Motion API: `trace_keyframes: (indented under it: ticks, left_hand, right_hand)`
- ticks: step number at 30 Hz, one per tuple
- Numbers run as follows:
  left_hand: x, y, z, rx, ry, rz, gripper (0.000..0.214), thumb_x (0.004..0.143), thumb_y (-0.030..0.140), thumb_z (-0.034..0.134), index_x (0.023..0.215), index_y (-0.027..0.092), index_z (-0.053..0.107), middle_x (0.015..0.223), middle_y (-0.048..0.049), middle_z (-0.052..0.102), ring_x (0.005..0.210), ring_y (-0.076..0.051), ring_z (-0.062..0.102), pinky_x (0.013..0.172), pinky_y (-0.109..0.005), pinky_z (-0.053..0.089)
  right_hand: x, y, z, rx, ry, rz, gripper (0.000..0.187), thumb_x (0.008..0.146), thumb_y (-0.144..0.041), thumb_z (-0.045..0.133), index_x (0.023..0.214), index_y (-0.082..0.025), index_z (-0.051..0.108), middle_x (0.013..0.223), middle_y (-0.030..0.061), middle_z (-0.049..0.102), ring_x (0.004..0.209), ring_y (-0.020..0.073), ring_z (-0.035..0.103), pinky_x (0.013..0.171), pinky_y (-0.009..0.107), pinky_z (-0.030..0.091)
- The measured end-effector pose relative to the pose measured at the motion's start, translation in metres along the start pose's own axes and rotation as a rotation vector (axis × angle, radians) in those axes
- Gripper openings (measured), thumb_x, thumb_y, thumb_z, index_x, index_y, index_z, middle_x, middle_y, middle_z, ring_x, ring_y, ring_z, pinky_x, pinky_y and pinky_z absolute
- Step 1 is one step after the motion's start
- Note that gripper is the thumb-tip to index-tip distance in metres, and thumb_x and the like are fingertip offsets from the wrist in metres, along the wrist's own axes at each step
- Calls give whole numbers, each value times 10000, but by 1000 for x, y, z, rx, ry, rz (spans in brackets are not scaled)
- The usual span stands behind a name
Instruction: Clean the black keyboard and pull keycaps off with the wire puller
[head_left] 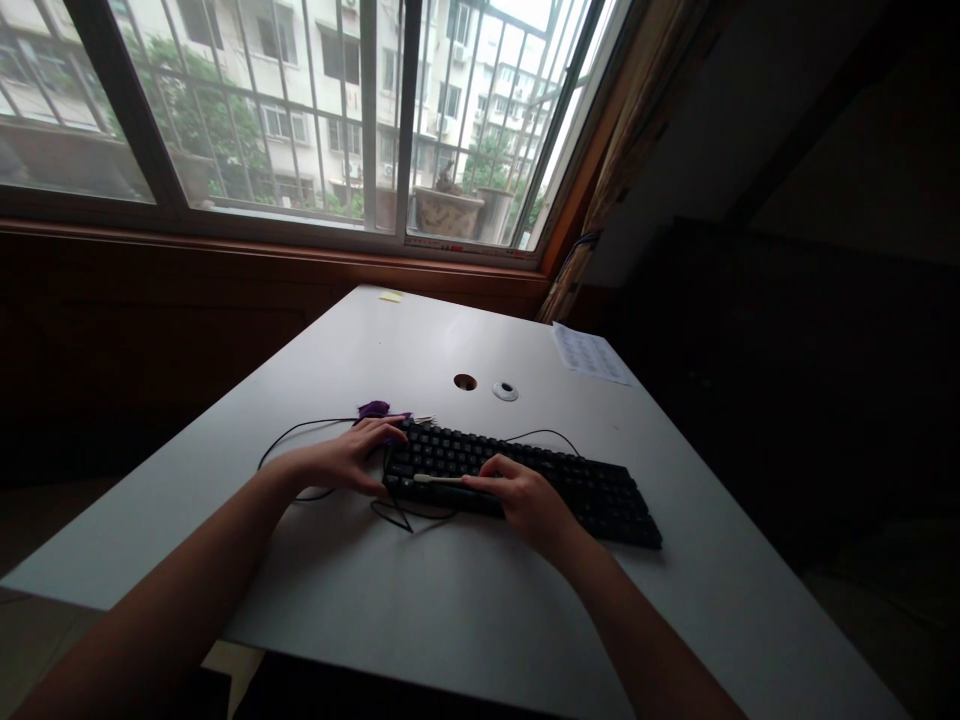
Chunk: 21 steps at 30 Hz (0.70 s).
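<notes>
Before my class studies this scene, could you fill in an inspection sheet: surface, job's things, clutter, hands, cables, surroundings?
Surface: white table with a round hole; a round white piece lies beside it.
Job's things: black keyboard; pale, toothbrush-like stick.
Clutter: purple cloth, thin white sticks, printed paper, yellow slip.
Hands: left hand at the keyboard's left end; right hand holds the stick over the keyboard.
Cables: black cable loops left of the keyboard; more shows in front and beyond.
Surroundings: barred window, curtain; right side too dark to tell.

That white surface [322,590] carries a keyboard [469,448], yellow paper [390,297] by the far-left corner, a printed sheet [592,357] by the far-right.
</notes>
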<state>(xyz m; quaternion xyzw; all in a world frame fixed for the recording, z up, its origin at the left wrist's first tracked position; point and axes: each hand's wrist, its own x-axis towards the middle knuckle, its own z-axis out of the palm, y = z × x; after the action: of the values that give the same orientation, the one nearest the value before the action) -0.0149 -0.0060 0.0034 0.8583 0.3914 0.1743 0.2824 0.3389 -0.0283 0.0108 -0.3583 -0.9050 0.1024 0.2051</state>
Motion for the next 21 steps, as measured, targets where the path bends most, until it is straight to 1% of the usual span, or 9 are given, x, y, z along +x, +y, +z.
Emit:
trace_keyframes:
  ticks: [5,9,14,17,21]
  left_hand:
    - [0,-1,0,-7,-10,-7,759,716,457,835,1372,302,484,1618,-63,263,1482,-352,249,1212,-485,277]
    - [0,2,-2,-24,-16,-27,749,718,445,831,1372,309,491,1616,-58,266,1478,-354,261,1210,-499,280]
    - [0,3,-2,-24,-15,-34,743,719,432,832,1368,307,491,1614,-61,268,1472,-360,267,1204,-510,287]
    - [0,0,-1,-18,-11,-17,743,723,431,830,1371,311,486,1613,-60,268,1469,-356,270,1203,-510,289]
    - [0,-2,0,-8,-7,-5,736,732,442,824,1371,312,483,1607,-64,274,1459,-353,283,1189,-506,314]
  right_hand:
    - [-28,21,-21,-32,-9,21,621,808,53,419,1209,-311,724,1043,42,666,848,132,653,750,247,526]
    - [-57,42,-43,-56,-2,54,616,823,36,403,1200,-325,728,1035,45,667,875,143,661,775,264,538]
    - [-97,68,-69,-61,14,105,624,808,12,393,1198,-337,732,1034,49,678,911,157,676,800,279,552]
    - [-120,83,-82,-72,16,164,600,808,-23,403,1188,-346,738,1036,43,687,917,161,681,811,287,552]
    - [-152,106,-98,-86,13,279,539,811,-95,425,1154,-348,756,1040,44,700,943,182,683,845,315,546]
